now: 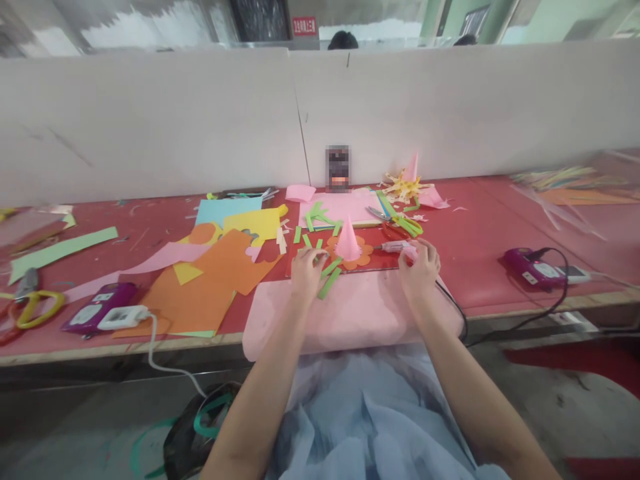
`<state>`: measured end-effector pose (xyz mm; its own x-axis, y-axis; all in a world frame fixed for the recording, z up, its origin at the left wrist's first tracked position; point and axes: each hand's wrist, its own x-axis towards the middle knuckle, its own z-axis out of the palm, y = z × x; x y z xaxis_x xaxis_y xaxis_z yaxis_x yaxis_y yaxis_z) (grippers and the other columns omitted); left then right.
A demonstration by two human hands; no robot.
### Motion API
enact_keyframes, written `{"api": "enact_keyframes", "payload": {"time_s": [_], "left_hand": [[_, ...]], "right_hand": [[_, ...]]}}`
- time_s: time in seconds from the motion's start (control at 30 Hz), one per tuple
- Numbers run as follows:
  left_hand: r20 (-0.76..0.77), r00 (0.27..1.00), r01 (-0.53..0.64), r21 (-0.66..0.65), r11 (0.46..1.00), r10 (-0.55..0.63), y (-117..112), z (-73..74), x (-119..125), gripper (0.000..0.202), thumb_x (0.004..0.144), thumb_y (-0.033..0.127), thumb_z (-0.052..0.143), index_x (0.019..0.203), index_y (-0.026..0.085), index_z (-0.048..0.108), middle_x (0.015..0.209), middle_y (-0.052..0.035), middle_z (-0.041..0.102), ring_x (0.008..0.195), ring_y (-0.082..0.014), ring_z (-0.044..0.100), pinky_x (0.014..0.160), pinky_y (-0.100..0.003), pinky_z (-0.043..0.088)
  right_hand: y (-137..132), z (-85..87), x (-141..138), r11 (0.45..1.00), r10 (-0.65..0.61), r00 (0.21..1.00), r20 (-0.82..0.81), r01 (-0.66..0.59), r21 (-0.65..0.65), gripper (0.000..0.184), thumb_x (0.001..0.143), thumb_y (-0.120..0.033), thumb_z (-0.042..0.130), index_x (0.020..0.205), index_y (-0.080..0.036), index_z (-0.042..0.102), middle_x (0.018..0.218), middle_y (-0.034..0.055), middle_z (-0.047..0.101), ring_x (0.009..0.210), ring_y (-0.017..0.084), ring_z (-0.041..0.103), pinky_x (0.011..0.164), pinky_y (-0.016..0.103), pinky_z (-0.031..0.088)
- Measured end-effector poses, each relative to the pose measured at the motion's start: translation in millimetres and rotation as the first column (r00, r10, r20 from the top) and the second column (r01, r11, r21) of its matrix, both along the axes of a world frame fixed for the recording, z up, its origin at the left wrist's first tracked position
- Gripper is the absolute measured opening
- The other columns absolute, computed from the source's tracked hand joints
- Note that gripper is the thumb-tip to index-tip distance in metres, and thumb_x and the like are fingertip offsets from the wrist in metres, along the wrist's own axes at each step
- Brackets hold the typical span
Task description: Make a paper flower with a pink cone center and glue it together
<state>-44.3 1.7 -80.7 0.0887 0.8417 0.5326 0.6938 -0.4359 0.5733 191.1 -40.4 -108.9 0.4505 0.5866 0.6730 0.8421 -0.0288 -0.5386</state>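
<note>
My left hand (307, 270) rests on a red sheet (367, 261), its fingers pinched on a green paper strip (330, 280). My right hand (419, 267) is closed round a pink glue gun (397, 247), whose tip points left toward a pink paper cone (347, 241). The cone stands upright on an orange paper flower (364, 255). Loose green strips (303, 237) lie around the cone. A large pink sheet (350, 313) hangs over the table's front edge under both wrists.
Orange, yellow and blue paper sheets (220, 273) lie to the left. Scissors (385, 217) and a pink pad (345, 207) sit behind the cone. Another purple glue gun (530, 265) lies at the right, a purple device and white power strip (120, 317) at the left. A grey partition (200, 120) backs the table.
</note>
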Motion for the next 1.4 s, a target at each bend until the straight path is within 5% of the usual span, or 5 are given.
{"api": "enact_keyframes", "payload": {"time_s": [0.47,0.77,0.97,1.17,1.4], "left_hand": [[-0.062,0.998,-0.001,-0.372,0.928,-0.023,-69.2,-6.1,-23.2,0.017,0.072,0.026,0.057,0.089,0.023,0.057,0.088,-0.0012,0.059,0.073,-0.0140,0.057,0.064,-0.026,0.044],[-0.027,0.998,0.045,-0.424,0.905,-0.062,-61.9,-7.1,-28.2,0.012,0.071,0.026,0.056,0.082,0.023,0.056,0.084,-0.0007,0.060,0.075,-0.0155,0.056,0.065,-0.027,0.042],[-0.074,0.997,-0.038,-0.428,0.903,0.007,-65.6,-6.6,-23.2,0.012,0.071,0.027,0.058,0.082,0.022,0.057,0.086,-0.0011,0.059,0.075,-0.0144,0.056,0.065,-0.026,0.042],[-0.078,0.997,-0.018,-0.418,0.908,-0.016,-63.9,-11.1,-24.2,0.010,0.071,0.023,0.059,0.081,0.022,0.056,0.084,-0.0010,0.059,0.078,-0.0147,0.056,0.067,-0.026,0.042],[-0.081,0.997,-0.026,-0.426,0.904,-0.010,-64.3,-6.9,-21.2,0.011,0.070,0.020,0.059,0.081,0.021,0.058,0.085,-0.0019,0.059,0.076,-0.0148,0.057,0.066,-0.027,0.043]], "right_hand": [[-1.9,2.5,-16.0,0.913,0.380,0.910,-0.165,-0.398,-0.094,0.021,0.078,-0.024,0.042,0.092,-0.018,0.057,0.091,0.0078,0.061,0.079,0.018,0.056,0.070,0.030,0.044],[-8.0,18.0,-23.1,0.437,0.611,0.508,-0.607,-0.856,-0.277,0.028,0.078,-0.042,0.045,0.071,-0.018,0.057,0.062,-0.0001,0.061,0.039,0.008,0.046,0.039,0.020,0.034],[5.1,15.5,-35.0,0.534,0.439,0.651,-0.619,-0.744,-0.403,0.032,0.078,-0.037,0.044,0.055,-0.017,0.055,0.049,0.0003,0.058,0.030,0.008,0.042,0.035,0.021,0.028],[3.9,4.6,-55.8,0.828,0.251,0.953,-0.173,-0.303,-0.471,0.021,0.073,-0.023,0.046,0.054,-0.020,0.054,0.050,0.0017,0.056,0.044,0.012,0.046,0.043,0.023,0.025],[0.3,4.9,-57.4,0.821,0.262,0.958,-0.120,-0.287,-0.494,0.023,0.076,-0.024,0.043,0.058,-0.020,0.057,0.055,0.0035,0.058,0.047,0.013,0.047,0.045,0.025,0.022]]}}
